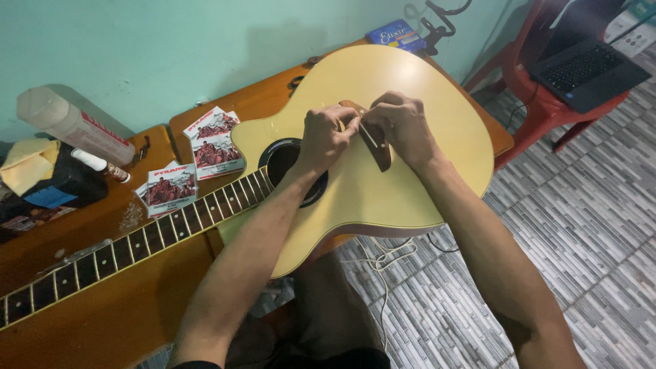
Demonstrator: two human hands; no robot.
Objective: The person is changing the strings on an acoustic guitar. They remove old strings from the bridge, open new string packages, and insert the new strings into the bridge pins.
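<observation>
Across a wooden table (137,301), pale acoustic guitar (424,102) lying face up. Over its brown bridge (380,152), left hand (326,137) and right hand (403,123) pinched narrow together; anything gripped too small to tell. String packets (205,147) just beside the neck (137,239).

Both forearms are bare from wrist to elbow, with no watch, ring or band on the left hand (326,139) or the right hand (402,123). A dark sleeve edge shows at the left elbow. Dark trousers cover the lap.
</observation>
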